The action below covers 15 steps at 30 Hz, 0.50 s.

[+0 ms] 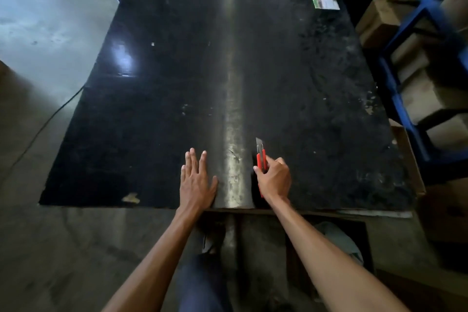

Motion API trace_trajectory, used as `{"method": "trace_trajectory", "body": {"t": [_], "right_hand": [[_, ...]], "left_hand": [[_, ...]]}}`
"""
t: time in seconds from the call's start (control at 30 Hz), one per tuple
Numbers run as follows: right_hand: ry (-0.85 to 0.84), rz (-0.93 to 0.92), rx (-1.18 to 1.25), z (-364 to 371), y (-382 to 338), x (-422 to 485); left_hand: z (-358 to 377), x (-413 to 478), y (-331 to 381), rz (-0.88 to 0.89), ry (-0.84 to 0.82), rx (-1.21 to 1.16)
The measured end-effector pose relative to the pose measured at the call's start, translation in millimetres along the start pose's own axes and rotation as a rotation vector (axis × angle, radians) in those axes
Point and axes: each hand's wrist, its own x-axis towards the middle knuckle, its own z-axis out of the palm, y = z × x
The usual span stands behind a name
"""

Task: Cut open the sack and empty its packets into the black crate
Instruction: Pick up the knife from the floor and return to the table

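Sack and black crate are both out of sight at this moment; nothing on the dark worktop [152, 109] reads as either one, so where they sit cannot be told from this view. What the task does have ready is the tool: the right hand [274, 178] is closed around a red utility knife [261, 159], gripped low on the handle with the short blade run out and pointing away from the body, just above the surface. Holding it that way keeps the edge clear of the other arm, and it looks like a carrying or ready grip rather than a cutting stroke, since nothing lies under the blade.

The left hand [197, 180] lies flat on the worktop near its front edge, fingers spread wide and holding nothing. It sits just beside the pale worn strip [235, 134] that runs down the middle of the surface, with the knife on the strip's other side. Pressed down like that, it probably steadies the person leaning over the edge.

Far back on the right lies a small green and white packet [325, 0], well apart from both hands. Blue shelving [417, 33] stands to the right, stacked with boxes.

By my judgement the cutting has not yet begun; the sack must first be brought within reach.
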Motion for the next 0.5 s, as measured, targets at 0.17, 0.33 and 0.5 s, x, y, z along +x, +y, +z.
{"method": "trace_trajectory", "body": {"t": [0.17, 0.33, 0.5], "right_hand": [[-0.038, 0.081, -0.080, 52.9, -21.8, 42.3], [-0.022, 0.116, -0.099, 64.9, -26.3, 38.8], [-0.087, 0.100, -0.140, 49.4, -35.4, 28.7]], "left_hand": [[21.1, 69.5, -34.5, -0.003, -0.118, 0.076], [33.1, 79.1, -47.7, 0.035, -0.162, 0.181], [12.6, 80.1, -30.6, -0.002, -0.241, 0.125]]}}
